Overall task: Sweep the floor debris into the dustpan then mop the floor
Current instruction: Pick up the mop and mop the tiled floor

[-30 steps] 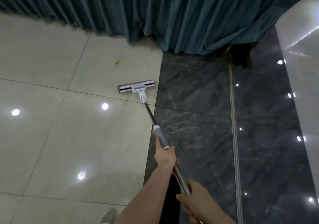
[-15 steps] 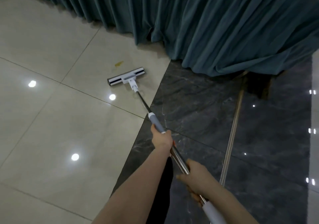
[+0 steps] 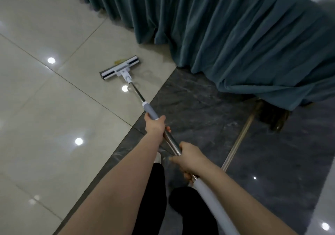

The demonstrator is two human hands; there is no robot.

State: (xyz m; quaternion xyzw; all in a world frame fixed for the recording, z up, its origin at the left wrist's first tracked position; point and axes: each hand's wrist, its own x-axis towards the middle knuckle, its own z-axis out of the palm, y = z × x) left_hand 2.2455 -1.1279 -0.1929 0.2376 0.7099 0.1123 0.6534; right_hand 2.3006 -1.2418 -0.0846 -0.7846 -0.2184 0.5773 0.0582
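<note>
The left hand [image 3: 155, 126] is gripping the mop handle [image 3: 170, 140] with its fingers curled around it, just below the grey sleeve [image 3: 149, 110]. The right hand [image 3: 190, 159] is gripping the same metal handle lower, close to the white end grip [image 3: 212, 200]. The two hands are sitting apart on the handle, the left one in front. The handle is leaning forward and to the left, down to the flat mop head [image 3: 120, 68], which is lying on the beige tiles [image 3: 54, 117]. A small yellow stain [image 3: 118, 60] is showing just at the far edge of the head. The person is standing on the dark marble strip [image 3: 199, 108]. A teal curtain [image 3: 235, 35] is hanging behind, reaching the floor. A second pole [image 3: 239, 140] is lying on the marble at the right.
</note>
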